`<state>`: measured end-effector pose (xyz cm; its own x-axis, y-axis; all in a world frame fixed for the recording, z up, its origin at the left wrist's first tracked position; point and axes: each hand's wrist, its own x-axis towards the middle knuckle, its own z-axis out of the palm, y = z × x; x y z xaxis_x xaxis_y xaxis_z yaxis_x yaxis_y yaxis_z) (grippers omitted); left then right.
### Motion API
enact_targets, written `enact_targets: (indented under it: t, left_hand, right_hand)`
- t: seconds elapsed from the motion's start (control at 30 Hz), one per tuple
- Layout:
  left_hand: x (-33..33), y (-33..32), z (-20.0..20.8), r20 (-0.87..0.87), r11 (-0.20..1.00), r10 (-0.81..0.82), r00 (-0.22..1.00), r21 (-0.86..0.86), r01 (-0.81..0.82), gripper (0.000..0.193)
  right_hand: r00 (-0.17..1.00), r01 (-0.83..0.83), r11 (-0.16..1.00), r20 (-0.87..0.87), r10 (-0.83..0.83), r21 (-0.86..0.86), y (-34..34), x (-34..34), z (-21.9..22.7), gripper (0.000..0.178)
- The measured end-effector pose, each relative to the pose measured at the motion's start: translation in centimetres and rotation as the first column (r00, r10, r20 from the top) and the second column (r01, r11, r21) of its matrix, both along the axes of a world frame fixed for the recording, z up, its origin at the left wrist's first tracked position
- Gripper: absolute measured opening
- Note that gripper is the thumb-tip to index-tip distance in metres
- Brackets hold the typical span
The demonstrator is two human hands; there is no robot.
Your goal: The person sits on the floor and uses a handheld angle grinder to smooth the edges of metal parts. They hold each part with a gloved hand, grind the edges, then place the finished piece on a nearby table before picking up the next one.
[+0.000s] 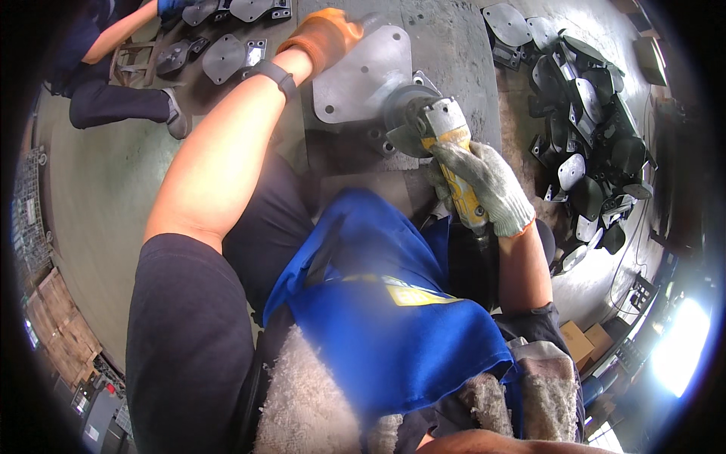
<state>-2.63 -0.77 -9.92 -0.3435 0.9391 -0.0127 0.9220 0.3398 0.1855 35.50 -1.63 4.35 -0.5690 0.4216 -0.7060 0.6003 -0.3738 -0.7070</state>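
My right hand point(488, 178), in a grey knit glove, is wrapped round the yellow body of an angle grinder point(457, 185). Its wheel point(404, 113) is beside the lower right edge of a flat grey metal plate point(363, 76) with rounded corners and small holes. Whether wheel and plate touch, I cannot tell. My left hand point(329, 36), in an orange glove, is over the plate's upper left corner; motion smears its fingers, so their grip is unclear. Below the plate, a metal part with holes point(376, 138) shows partly.
Many dark metal brackets point(590, 113) lie heaped on the floor at the right. More plate brackets point(224, 59) lie at the upper left, near another person's leg point(121, 106) and blue glove. Cardboard boxes point(578, 342) stand at the lower right, and a wooden pallet point(62, 321) at the left.
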Motion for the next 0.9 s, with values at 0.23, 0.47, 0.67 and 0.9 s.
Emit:
enact_targets:
  t: [0.23,0.47,0.67,0.9]
  left_hand:
    - [-0.4,0.0,-0.8,-0.041,0.994,-0.063,0.997,0.089,0.066,0.039]
    - [-0.6,0.1,-0.5,0.007,0.999,-0.009,1.0,0.043,0.009,0.035]
    - [0.3,0.3,0.4,0.06,0.999,0.02,0.998,0.049,-0.023,0.035]
    - [-0.4,0.3,-0.9,0.01,0.997,-0.011,1.0,0.074,0.01,0.036]
  right_hand:
    - [0.995,-0.029,0.999,-0.101,0.026,-0.03,-0.8,0.4,-1.1,0.045]
    - [1.0,-0.03,0.999,0.0,0.03,-0.027,-1.1,-1.0,-0.4,0.05]
    - [0.999,0.043,0.999,-0.018,-0.043,0.017,-1.5,-1.4,0.3,0.047]
    - [0.996,0.065,0.997,-0.064,-0.063,0.034,-1.1,-1.2,-0.6,0.049]
